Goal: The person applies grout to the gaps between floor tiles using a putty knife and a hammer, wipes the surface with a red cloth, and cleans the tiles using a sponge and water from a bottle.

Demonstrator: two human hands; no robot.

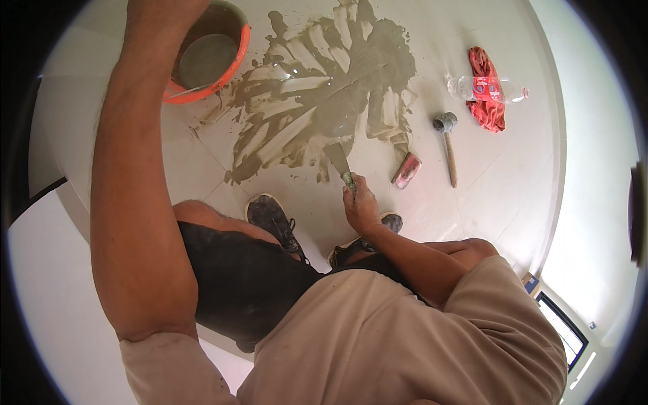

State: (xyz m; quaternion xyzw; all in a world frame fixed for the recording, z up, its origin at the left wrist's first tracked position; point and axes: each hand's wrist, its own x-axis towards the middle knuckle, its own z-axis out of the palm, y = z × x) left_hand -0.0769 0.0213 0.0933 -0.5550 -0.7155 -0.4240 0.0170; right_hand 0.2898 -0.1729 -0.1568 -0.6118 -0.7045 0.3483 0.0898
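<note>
My right hand (362,206) is closed around the greenish handle of a putty knife (339,160). Its flat blade, smeared grey, rests at the near edge of a wet grey mortar patch (351,94) spread in streaks over the floor. At the upper left, my left arm reaches far forward, and my left hand (165,9) is cut off by the top of the head view, so its fingers are hidden. Beside that hand stands an orange-rimmed bucket (241,52) with grey slurry inside; whether the hand touches it I cannot tell.
Right of the mortar lie a small red-and-grey block (406,171) and a rubber mallet (449,152) with a wooden handle. Farther right, a clear plastic bottle (509,92) lies across a red cloth (487,118). My shoes (273,219) are on the pale tiles close to the mortar.
</note>
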